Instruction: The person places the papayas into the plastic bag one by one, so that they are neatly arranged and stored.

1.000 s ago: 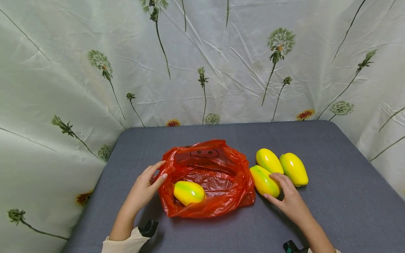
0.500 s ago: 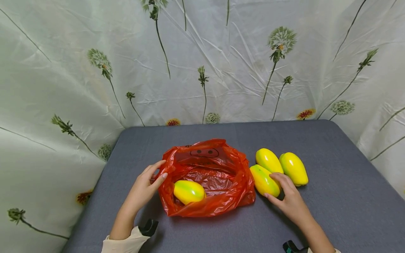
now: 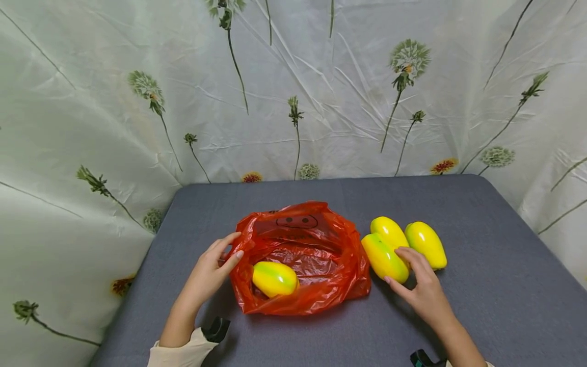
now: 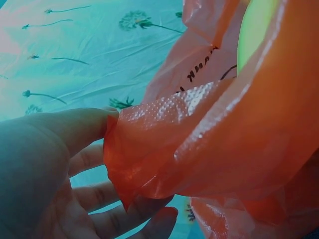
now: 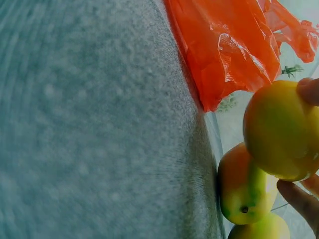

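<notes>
A: What are we holding in our left hand (image 3: pixel 208 269)?

B: We are pinching the left rim of the red bag (image 3: pixel 321 299) between thumb and fingers.

A: And in our right hand (image 3: pixel 424 294)?

B: We are gripping a yellow fruit (image 3: pixel 385 260) above the table (image 3: pixel 293 341), just right of the bag. A second fruit (image 3: pixel 274 279) is lying inside the bag; a third fruit (image 3: pixel 391 230) and fourth fruit (image 3: pixel 426 244) are resting just beyond.

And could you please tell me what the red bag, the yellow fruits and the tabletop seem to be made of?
Red bag: thin, glossy plastic film, judging by its creases, highlights and translucency.
Yellow fruits: smooth, shiny, with sharp highlights; perhaps plastic imitations, though real skin is possible.
Tabletop: matte gray, probably fabric, given its fine texture.
</notes>
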Action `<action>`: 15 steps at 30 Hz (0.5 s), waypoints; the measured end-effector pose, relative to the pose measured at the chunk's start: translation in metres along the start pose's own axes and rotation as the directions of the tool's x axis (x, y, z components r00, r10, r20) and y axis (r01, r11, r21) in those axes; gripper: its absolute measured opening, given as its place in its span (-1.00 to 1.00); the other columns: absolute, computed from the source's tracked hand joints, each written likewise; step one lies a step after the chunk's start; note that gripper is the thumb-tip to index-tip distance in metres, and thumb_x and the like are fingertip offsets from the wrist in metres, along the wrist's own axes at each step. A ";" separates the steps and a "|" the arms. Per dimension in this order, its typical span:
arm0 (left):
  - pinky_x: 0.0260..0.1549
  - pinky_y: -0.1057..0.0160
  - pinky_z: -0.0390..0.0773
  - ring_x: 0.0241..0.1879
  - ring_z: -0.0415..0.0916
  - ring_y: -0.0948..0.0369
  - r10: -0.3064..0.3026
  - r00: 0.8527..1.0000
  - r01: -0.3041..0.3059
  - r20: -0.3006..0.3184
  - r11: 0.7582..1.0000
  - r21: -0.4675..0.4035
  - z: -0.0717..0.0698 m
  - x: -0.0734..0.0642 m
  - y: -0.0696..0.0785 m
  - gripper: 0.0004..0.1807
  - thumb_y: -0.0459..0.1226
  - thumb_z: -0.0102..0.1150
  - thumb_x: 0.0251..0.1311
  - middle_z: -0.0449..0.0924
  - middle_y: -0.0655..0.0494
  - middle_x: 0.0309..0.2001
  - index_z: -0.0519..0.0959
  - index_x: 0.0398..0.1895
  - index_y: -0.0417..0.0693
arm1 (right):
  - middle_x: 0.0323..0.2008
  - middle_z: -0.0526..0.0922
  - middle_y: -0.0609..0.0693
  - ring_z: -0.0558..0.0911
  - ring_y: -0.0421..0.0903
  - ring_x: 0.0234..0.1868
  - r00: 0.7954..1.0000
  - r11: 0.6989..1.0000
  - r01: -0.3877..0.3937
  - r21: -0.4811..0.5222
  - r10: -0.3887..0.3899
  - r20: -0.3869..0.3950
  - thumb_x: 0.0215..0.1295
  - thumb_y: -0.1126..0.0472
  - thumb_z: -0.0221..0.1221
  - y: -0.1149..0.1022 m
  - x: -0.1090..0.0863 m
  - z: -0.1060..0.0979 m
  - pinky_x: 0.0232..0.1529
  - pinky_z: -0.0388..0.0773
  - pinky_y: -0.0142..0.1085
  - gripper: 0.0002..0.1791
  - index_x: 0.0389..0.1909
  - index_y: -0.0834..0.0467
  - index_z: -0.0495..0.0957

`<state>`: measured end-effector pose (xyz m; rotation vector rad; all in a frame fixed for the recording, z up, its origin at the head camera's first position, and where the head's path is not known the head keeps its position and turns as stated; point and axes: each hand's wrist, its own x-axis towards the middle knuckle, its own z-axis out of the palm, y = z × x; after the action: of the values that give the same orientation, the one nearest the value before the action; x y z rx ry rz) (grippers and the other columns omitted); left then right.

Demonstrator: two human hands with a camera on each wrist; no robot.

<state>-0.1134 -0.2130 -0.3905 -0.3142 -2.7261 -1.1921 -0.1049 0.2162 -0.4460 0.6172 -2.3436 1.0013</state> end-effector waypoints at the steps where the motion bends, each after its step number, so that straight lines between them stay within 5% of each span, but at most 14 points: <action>1: -0.42 0.28 0.50 -0.37 0.47 0.22 0.003 1.000 -0.003 0.000 1.000 0.000 0.000 0.000 0.000 -0.50 -0.15 0.13 0.16 0.45 0.00 -0.07 0.35 0.19 0.01 | -0.01 0.40 0.18 0.32 -0.09 0.03 1.000 1.000 0.001 0.002 -0.001 -0.007 -0.26 0.35 0.41 0.000 0.000 0.000 0.03 0.15 -0.61 -0.28 0.04 0.34 0.37; 10: -0.43 0.29 0.49 -0.38 0.46 0.22 -0.004 1.000 0.004 0.001 1.000 -0.003 0.000 -0.001 0.000 -0.50 -0.14 0.13 0.16 0.44 0.00 -0.07 0.36 0.19 0.01 | 0.02 0.38 0.21 0.32 -0.09 0.04 0.999 1.000 0.015 0.019 -0.015 -0.031 -0.05 0.03 0.34 -0.007 0.012 -0.005 -0.08 0.22 -0.59 -0.31 0.05 0.34 0.38; 15: -0.42 0.28 0.49 -0.36 0.46 0.21 -0.006 1.000 0.006 0.004 1.000 0.007 -0.001 -0.001 0.001 -0.50 -0.13 0.12 0.17 0.44 -0.02 -0.04 0.35 0.19 0.01 | 0.02 0.39 0.26 0.31 -0.02 0.09 0.991 0.994 0.103 0.040 -0.099 -0.094 0.09 -0.18 0.12 -0.012 0.026 -0.005 0.03 0.19 -0.54 -0.27 0.03 0.38 0.39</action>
<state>-0.1126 -0.2131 -0.3896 -0.3085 -2.7357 -1.1847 -0.1166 0.2069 -0.4207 0.6854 -2.1929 1.0168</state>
